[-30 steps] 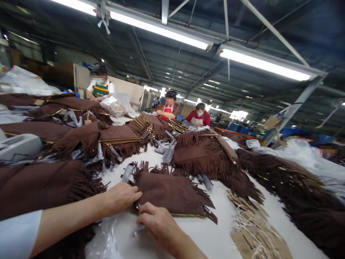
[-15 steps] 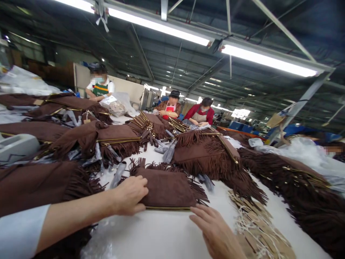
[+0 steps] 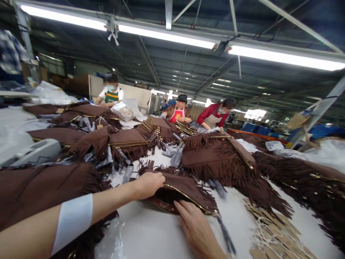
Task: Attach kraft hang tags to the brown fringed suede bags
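Pinching, with the closed fingers of the left hand (image 3: 149, 184), the upper gold-zipped edge of a flat, dark-brown, fringed, suede-like pouch (image 3: 185, 185) on the white tabletop (image 3: 151, 233). Extending the fingers of the right hand (image 3: 195, 226) at the open mouth, hiding the thumb and leaving any grip untellable. Apparently being partway: unzipping done, closing not. Leaving tan paper tags with white strings (image 3: 280, 230) lying rightward.

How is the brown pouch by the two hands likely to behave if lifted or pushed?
Probably floppy: the brown pouch gapes open in a soft curve at the left hand. Its fringe would likely swing, being cut into loose strips. It seems unlikely to roll, lying broad and low on the table.
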Demonstrator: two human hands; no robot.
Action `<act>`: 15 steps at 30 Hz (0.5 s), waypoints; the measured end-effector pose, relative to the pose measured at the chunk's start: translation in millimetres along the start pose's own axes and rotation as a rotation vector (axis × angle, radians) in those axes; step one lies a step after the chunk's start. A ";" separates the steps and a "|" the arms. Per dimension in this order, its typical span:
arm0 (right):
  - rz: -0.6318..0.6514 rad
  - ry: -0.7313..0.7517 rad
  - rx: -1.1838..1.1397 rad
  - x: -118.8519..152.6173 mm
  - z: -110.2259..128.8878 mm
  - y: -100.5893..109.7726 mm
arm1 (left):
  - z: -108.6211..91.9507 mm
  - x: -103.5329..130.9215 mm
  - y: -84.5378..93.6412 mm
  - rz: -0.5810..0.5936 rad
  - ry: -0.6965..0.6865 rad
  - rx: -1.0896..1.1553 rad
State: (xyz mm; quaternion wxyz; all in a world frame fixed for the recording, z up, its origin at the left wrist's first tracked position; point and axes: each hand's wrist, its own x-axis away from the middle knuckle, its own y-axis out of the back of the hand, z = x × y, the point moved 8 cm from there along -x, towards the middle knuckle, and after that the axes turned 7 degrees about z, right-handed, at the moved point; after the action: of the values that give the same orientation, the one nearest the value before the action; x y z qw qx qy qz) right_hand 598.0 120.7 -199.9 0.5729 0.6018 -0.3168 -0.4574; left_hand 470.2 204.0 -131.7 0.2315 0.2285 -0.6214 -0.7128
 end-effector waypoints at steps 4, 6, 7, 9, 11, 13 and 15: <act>0.096 -0.074 -0.143 -12.9 -12.9 -1.7 | 7.7 7.0 10.5 -0.015 0.040 0.004; 0.110 -0.070 -0.198 -14.1 -9.5 3.3 | 8.2 10.7 8.6 0.000 0.041 0.023; 0.112 -0.061 -0.226 -13.2 -4.1 7.1 | 7.9 12.3 5.6 0.011 0.037 0.036; 0.132 -0.028 -0.309 -8.0 15.1 15.2 | 5.9 15.1 -3.9 0.041 0.021 0.061; 0.216 -0.005 -0.446 2.1 42.6 18.4 | 1.6 18.2 -15.2 0.073 -0.005 0.078; 0.328 -0.007 -0.550 17.0 71.8 14.2 | -4.2 21.3 -24.8 0.097 -0.034 0.077; 0.380 0.008 -0.563 32.1 95.9 4.8 | -8.8 23.4 -30.6 0.108 -0.055 0.062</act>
State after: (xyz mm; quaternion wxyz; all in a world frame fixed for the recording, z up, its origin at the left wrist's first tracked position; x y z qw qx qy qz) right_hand 523.3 52.6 -194.1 0.7929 0.3519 -0.2822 -0.4097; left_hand 455.7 186.5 -164.0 0.2452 0.1823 -0.6606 -0.6857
